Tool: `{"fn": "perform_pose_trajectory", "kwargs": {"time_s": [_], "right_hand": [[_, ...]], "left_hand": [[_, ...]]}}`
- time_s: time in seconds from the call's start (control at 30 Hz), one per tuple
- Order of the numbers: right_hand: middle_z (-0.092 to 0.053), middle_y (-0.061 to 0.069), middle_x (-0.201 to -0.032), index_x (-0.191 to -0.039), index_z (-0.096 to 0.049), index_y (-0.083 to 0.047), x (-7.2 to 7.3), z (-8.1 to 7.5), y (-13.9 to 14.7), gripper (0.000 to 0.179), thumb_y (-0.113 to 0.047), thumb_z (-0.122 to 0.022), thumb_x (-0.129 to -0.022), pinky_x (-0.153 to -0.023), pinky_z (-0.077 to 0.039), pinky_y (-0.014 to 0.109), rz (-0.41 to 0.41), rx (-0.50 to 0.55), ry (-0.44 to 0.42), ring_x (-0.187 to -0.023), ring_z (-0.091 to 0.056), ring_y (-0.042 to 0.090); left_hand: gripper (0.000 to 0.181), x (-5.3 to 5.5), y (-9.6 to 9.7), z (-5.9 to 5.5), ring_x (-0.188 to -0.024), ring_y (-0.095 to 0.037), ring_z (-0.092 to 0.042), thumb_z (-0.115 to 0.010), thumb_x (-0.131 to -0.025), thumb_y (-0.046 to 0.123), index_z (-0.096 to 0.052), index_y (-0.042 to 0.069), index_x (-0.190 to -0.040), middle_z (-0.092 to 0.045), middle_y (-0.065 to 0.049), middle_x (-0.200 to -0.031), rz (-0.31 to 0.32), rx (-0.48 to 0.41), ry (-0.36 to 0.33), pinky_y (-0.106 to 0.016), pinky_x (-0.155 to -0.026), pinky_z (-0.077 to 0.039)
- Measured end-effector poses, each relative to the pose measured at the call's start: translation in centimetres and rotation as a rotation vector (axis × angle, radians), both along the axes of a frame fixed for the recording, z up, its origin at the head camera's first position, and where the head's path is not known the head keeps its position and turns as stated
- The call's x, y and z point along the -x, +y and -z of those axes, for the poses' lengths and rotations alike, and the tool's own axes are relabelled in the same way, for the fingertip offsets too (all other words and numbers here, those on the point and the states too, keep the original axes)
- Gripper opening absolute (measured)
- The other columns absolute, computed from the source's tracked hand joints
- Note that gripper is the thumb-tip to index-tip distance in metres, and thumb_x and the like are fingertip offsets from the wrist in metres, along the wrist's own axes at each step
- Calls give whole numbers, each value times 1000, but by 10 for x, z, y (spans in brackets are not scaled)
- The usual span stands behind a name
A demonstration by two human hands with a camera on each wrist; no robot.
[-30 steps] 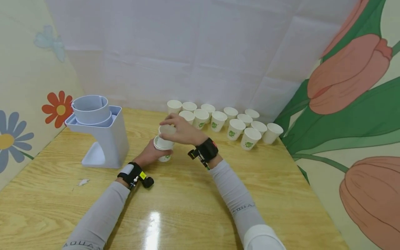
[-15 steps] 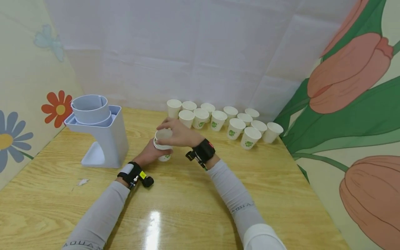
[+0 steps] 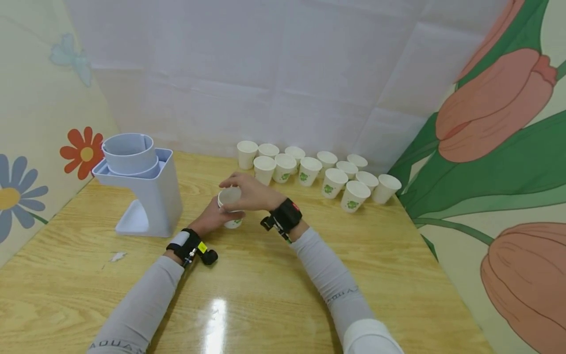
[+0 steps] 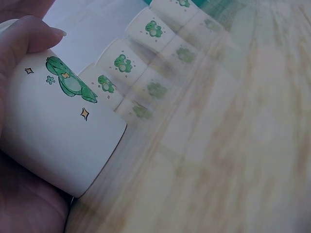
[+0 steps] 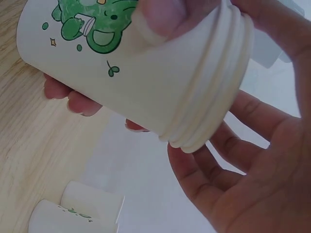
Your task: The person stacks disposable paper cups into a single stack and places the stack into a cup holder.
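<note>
A stack of nested white paper cups [image 5: 141, 92] with a green cartoon print stands upright just above or on the table, left of centre in the head view. My left hand [image 3: 212, 218] grips the stack around its side, thumb across the front. My right hand [image 3: 253, 193] holds its top, with thumb and fingers curved around the rims. Several rims lie close together in the right wrist view. The left wrist view shows the lowest cup [image 4: 58, 131] near the table; parts of the left fingers are hidden behind it.
Several single paper cups [image 3: 310, 169] stand in loose rows at the back, from centre to right. A pale blue plastic stand [image 3: 165, 196] with a round holder [image 3: 129, 155] is at the left. A white scrap [image 3: 117, 256] lies on the wooden table [image 3: 265, 295].
My right hand has moved down and slightly left, and the cup it holds has sunk into the stack. My left hand has stayed in place around the stack.
</note>
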State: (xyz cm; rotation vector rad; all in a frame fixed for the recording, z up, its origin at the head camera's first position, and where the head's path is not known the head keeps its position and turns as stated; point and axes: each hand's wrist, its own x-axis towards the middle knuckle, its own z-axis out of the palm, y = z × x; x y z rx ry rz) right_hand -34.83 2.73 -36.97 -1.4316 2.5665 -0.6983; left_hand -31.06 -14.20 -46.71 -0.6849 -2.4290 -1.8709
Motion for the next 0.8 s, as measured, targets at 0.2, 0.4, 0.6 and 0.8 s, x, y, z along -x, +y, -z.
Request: {"fn": "perform_pose_trajectory", "kwargs": {"time_s": [0.2,0.4,0.6,0.8], "right_hand": [[-61,8,-131,-138,-61,-7,3,-2,-3,64,-35,-83,-85,-92,-48,27,-1,12,9,-119,-56,19],[-59,8,-131,-137,-63,-8,3,-4,-4,62,-38,-81,-86,-89,-49,26,6,0,-18,-116,-55,18],[-60,14,-137,-139,-59,-2,12,-3,1,48,-32,-62,-102,-100,-49,36,-8,27,-65,-121,-56,24],[-61,13,-136,-137,-60,-4,33,-2,14,40,-28,-58,-105,-102,-47,39,109,139,-38,-121,-56,25]], "left_hand": [[58,2,-2,-3,-115,-25,-57,-72,-90,1,-45,-5,-140,-57,-24,-133,-16,-16,15,-37,-100,-46],[59,3,-3,-4,-120,-31,-55,-72,-91,4,-43,-5,-142,-55,-24,-136,-25,13,9,-41,-103,-45],[64,4,-1,1,-118,-35,-57,-75,-88,7,-43,-5,-143,-57,-26,-133,-58,25,-24,-44,-101,-46],[64,2,3,0,-119,-35,-58,-77,-85,6,-47,-7,-140,-59,-27,-131,-71,-19,-51,-47,-105,-45]]}}
